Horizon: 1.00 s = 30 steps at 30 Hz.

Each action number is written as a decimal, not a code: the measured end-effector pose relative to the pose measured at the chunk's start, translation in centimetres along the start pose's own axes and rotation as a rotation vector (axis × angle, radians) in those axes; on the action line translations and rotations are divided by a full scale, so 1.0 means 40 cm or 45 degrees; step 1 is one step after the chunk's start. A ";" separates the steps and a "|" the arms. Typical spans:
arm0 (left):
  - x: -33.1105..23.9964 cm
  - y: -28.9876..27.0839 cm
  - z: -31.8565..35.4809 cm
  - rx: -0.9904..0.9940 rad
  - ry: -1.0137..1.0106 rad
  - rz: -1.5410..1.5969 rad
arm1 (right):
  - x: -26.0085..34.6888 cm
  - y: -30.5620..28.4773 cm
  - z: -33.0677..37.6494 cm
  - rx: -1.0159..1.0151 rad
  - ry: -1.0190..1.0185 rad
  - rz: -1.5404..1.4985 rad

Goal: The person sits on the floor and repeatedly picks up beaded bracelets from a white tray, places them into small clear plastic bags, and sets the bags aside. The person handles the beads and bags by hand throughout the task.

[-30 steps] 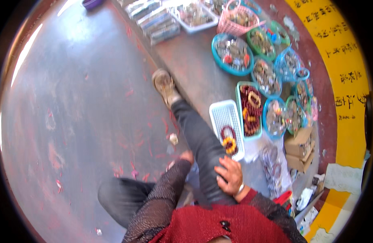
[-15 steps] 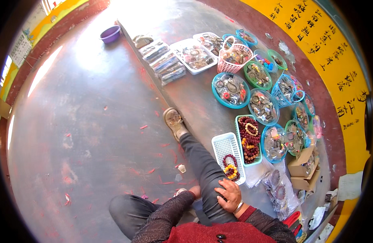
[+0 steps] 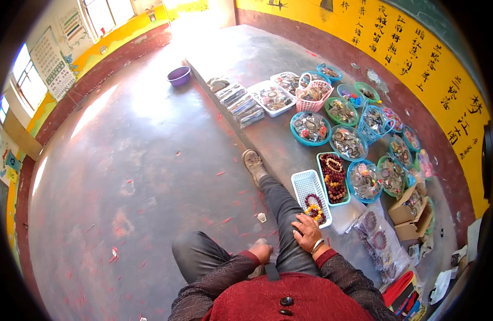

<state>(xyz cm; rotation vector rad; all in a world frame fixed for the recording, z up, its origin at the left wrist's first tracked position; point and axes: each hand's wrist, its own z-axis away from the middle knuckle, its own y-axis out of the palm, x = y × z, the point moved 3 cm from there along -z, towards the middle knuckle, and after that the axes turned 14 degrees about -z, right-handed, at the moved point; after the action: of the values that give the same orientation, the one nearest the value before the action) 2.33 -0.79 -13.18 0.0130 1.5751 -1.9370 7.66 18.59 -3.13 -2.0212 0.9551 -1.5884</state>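
Observation:
My right hand lies flat on my stretched-out right thigh, fingers spread and nothing in it; a silver bangle circles its wrist. Between my legs, low in front of my body, is my left hand, seen from its back with the fingers turned away and hidden. Nearest to the right hand is a white plastic basket holding dark red and yellow bead bracelets. Beside it stands a pale green basket filled with dark red bead strings.
Several round baskets of bagged small goods cover the right side. A pink handled basket, white trays and packets lie farther off. Cardboard boxes and bagged bracelets are at right. A purple basin stands beyond the floor ledge.
The view has tilted up and swung left, bringing in windows and more wall. My left hand shows more fully between my legs. The right hand stays on the thigh.

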 end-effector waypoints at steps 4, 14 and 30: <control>-0.041 -0.192 0.118 -0.065 -0.183 0.226 | -0.001 0.011 0.018 -0.003 -0.029 0.068; -0.096 -0.431 0.278 -0.388 -0.145 1.273 | 0.124 -0.023 0.027 0.063 0.406 -1.600; -0.147 -0.485 0.302 -0.551 -0.111 1.511 | 0.311 -0.100 0.025 -0.041 0.461 -1.679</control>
<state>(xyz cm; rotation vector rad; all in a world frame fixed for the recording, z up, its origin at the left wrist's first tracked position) 2.35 -7.13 9.55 0.5409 1.3771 -0.6634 11.22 12.32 7.81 -2.5673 -0.5075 -2.5693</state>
